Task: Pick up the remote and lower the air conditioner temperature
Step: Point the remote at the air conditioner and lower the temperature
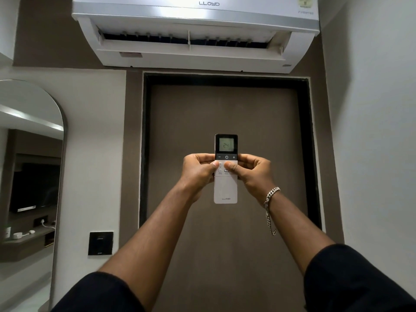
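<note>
A slim white remote with a dark top is held upright at arm's length in front of a brown door. Its small screen reads 24. My left hand grips its left side and my right hand grips its right side. Both thumbs rest on the white buttons just below the dark row marked minus, power and plus. High on the wall hangs the white air conditioner, with its front flap open.
The brown door in a black frame fills the middle. An arched mirror stands at the left, with a black switch plate beside it. A white wall runs along the right. A chain bracelet hangs from my right wrist.
</note>
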Motion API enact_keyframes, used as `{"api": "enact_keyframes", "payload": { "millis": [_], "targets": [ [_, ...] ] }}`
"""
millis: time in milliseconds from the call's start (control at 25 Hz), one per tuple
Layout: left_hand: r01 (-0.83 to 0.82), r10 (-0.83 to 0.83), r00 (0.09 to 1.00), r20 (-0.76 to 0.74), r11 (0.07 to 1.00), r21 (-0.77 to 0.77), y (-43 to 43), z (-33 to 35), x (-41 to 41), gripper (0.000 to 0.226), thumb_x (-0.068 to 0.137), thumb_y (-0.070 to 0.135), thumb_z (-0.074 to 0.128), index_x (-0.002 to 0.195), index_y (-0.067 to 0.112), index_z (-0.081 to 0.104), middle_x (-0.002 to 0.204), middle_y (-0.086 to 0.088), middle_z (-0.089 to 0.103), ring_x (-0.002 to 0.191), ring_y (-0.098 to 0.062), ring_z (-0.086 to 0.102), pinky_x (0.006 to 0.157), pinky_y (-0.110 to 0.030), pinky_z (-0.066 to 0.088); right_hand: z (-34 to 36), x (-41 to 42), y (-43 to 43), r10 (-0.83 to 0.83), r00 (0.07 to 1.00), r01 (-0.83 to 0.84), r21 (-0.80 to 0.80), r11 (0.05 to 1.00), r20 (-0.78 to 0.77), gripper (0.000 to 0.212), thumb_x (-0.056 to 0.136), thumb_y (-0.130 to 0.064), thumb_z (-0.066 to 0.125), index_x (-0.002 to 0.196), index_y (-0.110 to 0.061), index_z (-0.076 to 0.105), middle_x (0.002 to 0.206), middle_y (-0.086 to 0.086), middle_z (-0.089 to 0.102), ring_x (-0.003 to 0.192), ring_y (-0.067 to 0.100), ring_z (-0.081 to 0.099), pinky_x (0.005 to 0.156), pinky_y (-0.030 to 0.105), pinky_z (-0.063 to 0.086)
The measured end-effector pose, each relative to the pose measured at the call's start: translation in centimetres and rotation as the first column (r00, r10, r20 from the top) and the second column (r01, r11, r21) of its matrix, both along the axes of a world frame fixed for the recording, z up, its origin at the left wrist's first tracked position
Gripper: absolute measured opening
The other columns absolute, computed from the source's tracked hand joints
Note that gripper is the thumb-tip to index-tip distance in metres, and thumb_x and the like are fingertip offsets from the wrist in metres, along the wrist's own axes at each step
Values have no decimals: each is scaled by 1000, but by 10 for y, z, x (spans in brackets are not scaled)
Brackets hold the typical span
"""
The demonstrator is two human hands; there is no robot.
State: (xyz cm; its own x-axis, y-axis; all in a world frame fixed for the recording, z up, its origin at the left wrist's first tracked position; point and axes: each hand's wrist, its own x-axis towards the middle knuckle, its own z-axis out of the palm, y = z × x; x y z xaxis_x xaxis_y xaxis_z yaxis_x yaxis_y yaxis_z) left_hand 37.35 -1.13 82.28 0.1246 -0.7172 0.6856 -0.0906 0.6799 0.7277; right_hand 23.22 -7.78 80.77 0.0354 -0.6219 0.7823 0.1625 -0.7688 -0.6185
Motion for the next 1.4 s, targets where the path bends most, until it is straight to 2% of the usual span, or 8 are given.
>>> {"api": "enact_keyframes", "payload": {
  "millis": [200, 360, 520, 760, 1040, 1200, 1280, 1400],
  "targets": [
    [-1, 2, 1000, -15, 1000, 11, -1, 0, -2, 13, 88, 2, 58, 98, 3, 65, 95, -15, 71, 84, -26, 72, 72, -37, 61, 0, -3, 3, 20, 1000, -20, -1, 1000, 7, 28, 69, -13, 82, 96, -13, 72, 96, 11, 76, 84, 19, 75, 74, 32, 61],
    [5, -5, 1000, -5, 1000, 27, 1, -2, -2, 14, 88, 5, 59, 101, 3, 64, 98, -16, 71, 85, -25, 72, 68, -34, 62, -2, -5, 5, 16, 1000, -16, 5, 1000, 8, 34, 70, -12, 82, 102, -7, 71, 98, 12, 76, 85, 21, 75, 76, 34, 61],
    [19, -19, 1000, -4, 999, 33, 2, -3, -4, 15, 88, 4, 58, 102, 2, 63, 98, -15, 70, 85, -24, 72, 67, -32, 61, -3, -8, 7, 21, 1000, -21, -5, 1000, 5, 30, 70, -10, 82, 98, -11, 72, 96, 11, 76, 81, 16, 75, 72, 29, 62],
    [47, -47, 999, -10, 999, 27, 4, -7, -6, 12, 87, 5, 60, 98, 6, 65, 93, -10, 72, 77, -18, 73, 60, -27, 60, -7, -11, 9, -9, 1000, 9, -1, 1000, -8, 40, 70, -12, 82, 107, -2, 70, 100, 15, 76, 88, 23, 75, 77, 36, 60],
    [94, -94, 996, 3, 995, 24, 6, -15, -7, 9, 87, 7, 60, 90, 14, 65, 91, -8, 72, 76, -16, 74, 57, -24, 58, -16, -18, 17, -2, 1000, 2, -10, 1000, -9, 35, 71, -13, 81, 104, -9, 71, 98, 10, 76, 85, 17, 75, 72, 28, 61],
    [123, -123, 992, 0, 992, 20, 8, -19, -10, 10, 87, 6, 60, 92, 13, 65, 91, -8, 72, 77, -16, 74, 59, -24, 58, -21, -22, 17, 5, 1000, -5, -14, 1000, -1, 34, 70, -13, 82, 103, -10, 71, 97, 9, 77, 87, 19, 75, 75, 31, 61],
    [126, -126, 992, -6, 992, 14, 10, -20, -14, 10, 87, 4, 60, 92, 11, 65, 90, -8, 72, 75, -15, 74, 59, -25, 59, -22, -24, 16, -1, 1000, 1, -17, 1000, 1, 35, 71, -14, 82, 104, -9, 71, 96, 8, 77, 86, 17, 75, 73, 29, 61],
    [114, -114, 993, -15, 994, -3, 10, -20, -19, 11, 87, 3, 60, 93, 9, 66, 89, -8, 72, 72, -13, 74, 59, -24, 59, -22, -28, 17, 0, 1000, 0, -33, 999, 1, 30, 71, -15, 81, 99, -17, 72, 93, 1, 76, 83, 12, 75, 69, 24, 60]
  ]
}}
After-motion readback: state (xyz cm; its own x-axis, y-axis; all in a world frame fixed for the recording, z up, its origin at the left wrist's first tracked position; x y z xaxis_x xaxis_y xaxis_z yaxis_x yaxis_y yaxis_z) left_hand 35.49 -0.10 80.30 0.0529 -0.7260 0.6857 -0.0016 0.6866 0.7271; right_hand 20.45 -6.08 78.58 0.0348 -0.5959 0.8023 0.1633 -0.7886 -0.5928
